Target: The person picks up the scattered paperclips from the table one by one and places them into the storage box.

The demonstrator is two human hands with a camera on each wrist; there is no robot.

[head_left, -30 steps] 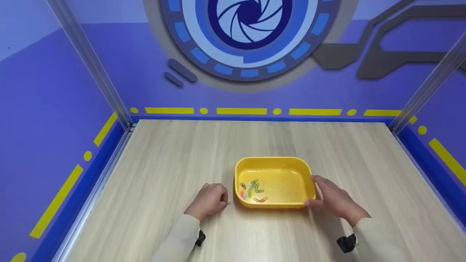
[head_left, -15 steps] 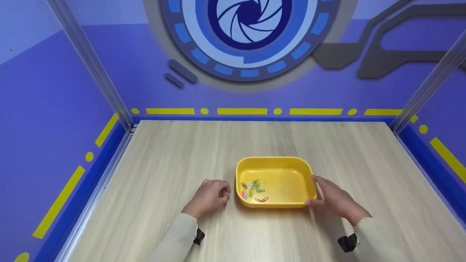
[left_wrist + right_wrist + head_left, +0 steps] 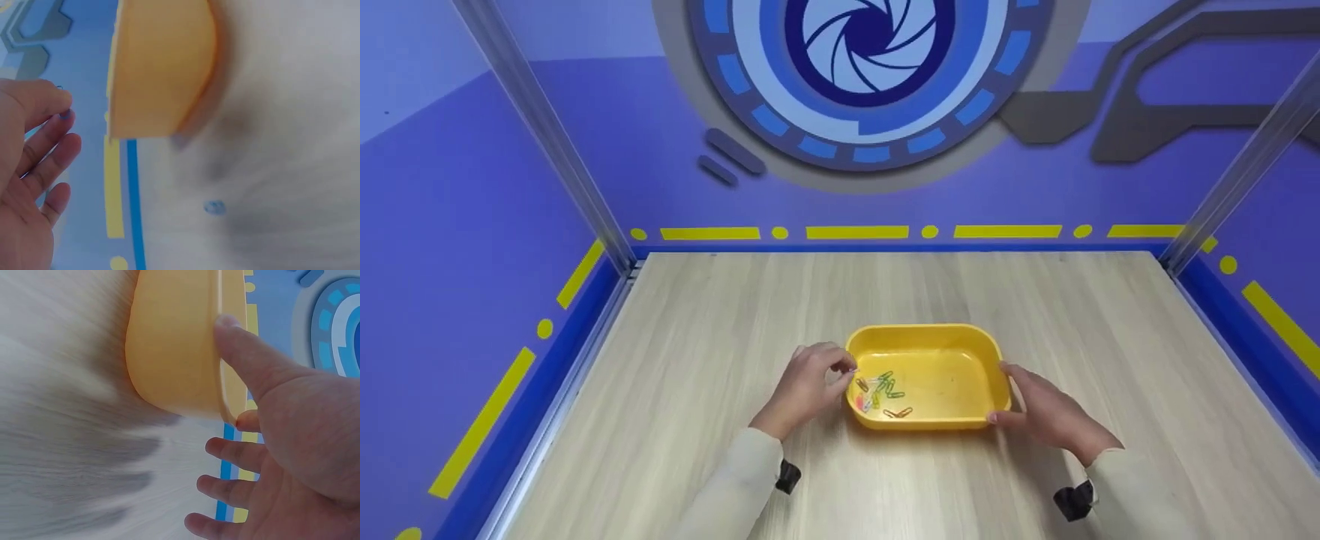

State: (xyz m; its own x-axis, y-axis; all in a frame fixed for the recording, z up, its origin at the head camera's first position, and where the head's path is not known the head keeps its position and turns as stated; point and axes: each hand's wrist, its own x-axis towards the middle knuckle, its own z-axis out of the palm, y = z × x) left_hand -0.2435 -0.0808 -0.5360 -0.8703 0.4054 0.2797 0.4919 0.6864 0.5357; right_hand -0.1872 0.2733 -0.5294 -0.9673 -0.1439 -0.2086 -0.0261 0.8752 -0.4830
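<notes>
A yellow plastic box (image 3: 937,414) stands on the table. Several coloured paper clips lie at its left end, with green paper clips (image 3: 889,384) among them. At the box's left rim, my left hand (image 3: 808,379) pinches a small paper clip (image 3: 65,113) between thumb and forefinger; its other fingers are loosely bent. Most of that clip is hidden by the fingertips. My right hand (image 3: 1046,409) touches the box's right front corner, thumb on the front rim and forefinger on the side. Its other fingers are straight and spread apart (image 3: 228,489).
The wooden table (image 3: 735,315) extends around the box to blue-purple panels (image 3: 607,150) on three sides. In the left wrist view a small blurred blue patch (image 3: 214,207) shows on the pale surface; its kind is unclear.
My left hand has risen from the table beside the box and moved forward and right to the left rim, with the paper clip in its fingers. My right hand and the box stay put.
</notes>
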